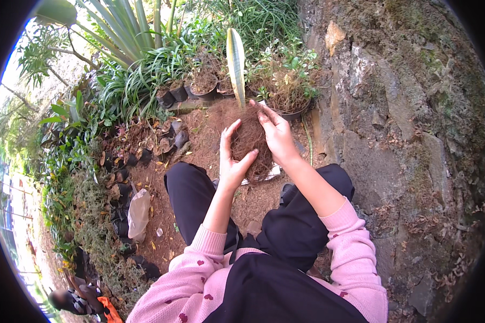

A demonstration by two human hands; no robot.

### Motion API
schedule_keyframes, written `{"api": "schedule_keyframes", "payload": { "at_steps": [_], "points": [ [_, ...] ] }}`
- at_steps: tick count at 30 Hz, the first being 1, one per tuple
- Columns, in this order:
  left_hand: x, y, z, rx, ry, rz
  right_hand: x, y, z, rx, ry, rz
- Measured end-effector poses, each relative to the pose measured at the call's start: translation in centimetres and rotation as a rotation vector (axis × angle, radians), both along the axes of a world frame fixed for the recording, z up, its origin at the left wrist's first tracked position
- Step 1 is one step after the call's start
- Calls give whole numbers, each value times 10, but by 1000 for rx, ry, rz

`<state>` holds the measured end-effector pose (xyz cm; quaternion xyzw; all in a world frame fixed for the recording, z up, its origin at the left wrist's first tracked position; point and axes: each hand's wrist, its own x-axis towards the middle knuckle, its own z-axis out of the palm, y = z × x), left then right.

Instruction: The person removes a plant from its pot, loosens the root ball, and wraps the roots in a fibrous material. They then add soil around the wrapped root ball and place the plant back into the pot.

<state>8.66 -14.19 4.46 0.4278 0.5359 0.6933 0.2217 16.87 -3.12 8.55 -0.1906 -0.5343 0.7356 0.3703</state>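
Between my two hands is a rounded bundle of brown coir fibre (pixel 246 137), its loose strands sticking out. From the top of the bundle rises a long upright snake plant leaf (pixel 235 62), pale green with yellowish edges. My left hand (pixel 233 164) cups the bundle's left and near side, thumb pressed on the fibre. On the right, my right hand (pixel 277 135) curves over the upper side, its fingertips close to the leaf's base. Whether the leaf has roots inside the fibre is hidden. Something white and flat (pixel 275 171) shows partly under the bundle.
Potted plants (pixel 288 97) and small dark pots (pixel 165 98) stand beyond my hands. A rough rock wall (pixel 409 161) rises at the right. A crumpled pale plastic bag (pixel 138 215) lies left, beside dark planting bags (pixel 121 226). Another person (pixel 83 301) is at the lower left.
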Motion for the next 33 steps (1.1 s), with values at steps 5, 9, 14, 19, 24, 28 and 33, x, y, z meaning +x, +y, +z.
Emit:
{"api": "schedule_keyframes", "payload": {
  "at_steps": [5,9,14,19,24,28,33],
  "points": [
    [12,4,26,10,230,180,2,-7,5,139,-1,-226],
    [15,5,38,-16,328,236,4,-16,11,307,-3,-306],
    [9,3,38,-37,343,276,6,-29,19,367,70,-210],
    [10,-3,38,-69,288,300,8,-27,7,475,116,-109],
    [5,-4,33,-73,295,281,11,-26,10,670,91,-90],
    [4,-9,28,-55,316,263,9,-32,11,584,152,-25],
    [6,-11,22,23,261,264,7,-24,11,247,396,-69]
  ]
}}
